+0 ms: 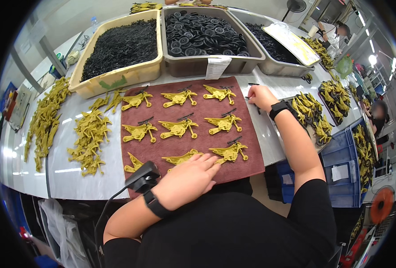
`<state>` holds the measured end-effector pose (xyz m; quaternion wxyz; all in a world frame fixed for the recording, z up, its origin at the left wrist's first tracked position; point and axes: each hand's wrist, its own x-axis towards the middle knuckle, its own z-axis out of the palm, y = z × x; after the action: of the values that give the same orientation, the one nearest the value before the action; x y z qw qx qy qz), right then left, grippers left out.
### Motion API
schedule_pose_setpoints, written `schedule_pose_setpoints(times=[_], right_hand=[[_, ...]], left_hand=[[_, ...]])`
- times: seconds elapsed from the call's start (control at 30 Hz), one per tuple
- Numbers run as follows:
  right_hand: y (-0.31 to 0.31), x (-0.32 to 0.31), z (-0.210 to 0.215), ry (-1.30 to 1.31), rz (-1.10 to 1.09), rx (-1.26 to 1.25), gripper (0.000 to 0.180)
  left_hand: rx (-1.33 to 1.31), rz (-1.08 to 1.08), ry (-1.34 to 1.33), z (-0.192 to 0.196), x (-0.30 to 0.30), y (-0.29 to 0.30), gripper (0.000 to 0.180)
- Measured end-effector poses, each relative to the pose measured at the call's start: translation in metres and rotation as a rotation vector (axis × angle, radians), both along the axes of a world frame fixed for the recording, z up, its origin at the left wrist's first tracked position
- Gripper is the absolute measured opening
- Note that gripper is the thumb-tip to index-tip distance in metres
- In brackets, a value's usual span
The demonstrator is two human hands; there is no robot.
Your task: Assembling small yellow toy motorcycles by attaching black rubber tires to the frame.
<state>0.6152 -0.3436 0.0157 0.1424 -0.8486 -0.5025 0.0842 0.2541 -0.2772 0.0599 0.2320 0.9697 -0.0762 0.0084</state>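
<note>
A maroon cloth lies in front of me, with yellow plastic parts shaped like small bike frames in rows on it. Most have a thin black bar at the upper end. My left hand is stretched flat, palm down, over the nearest row and partly covers the middle yellow part. Just past the cloth's right edge, my right hand is closed in a pinch by the tabletop. Small black pieces lie beside it; what its fingertips hold is too small to make out.
Behind the cloth stand a cream bin of small black parts, a grey bin of black wheels and another grey bin. Yellow parts are heaped at left. Trays of assembled pieces and blue crates are at right.
</note>
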Motion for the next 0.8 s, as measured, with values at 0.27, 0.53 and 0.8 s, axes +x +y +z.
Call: schedule_pose_setpoints(times=[0.27,0.53,0.8], right_hand=[[-0.005,-0.064,0.039,0.717,0.062,0.393,0.011],[0.005,-0.172,0.018,0.409,0.381,-0.008,0.013],[0.007,-0.179,0.018,0.110,0.519,0.064,0.010]], left_hand=[[0.041,0.218,0.062,-0.002,-0.044,0.015,0.043],[0.046,0.279,0.018,-0.024,-0.045,0.013,0.045],[0.017,0.298,-0.023,-0.030,-0.048,0.013,0.043]])
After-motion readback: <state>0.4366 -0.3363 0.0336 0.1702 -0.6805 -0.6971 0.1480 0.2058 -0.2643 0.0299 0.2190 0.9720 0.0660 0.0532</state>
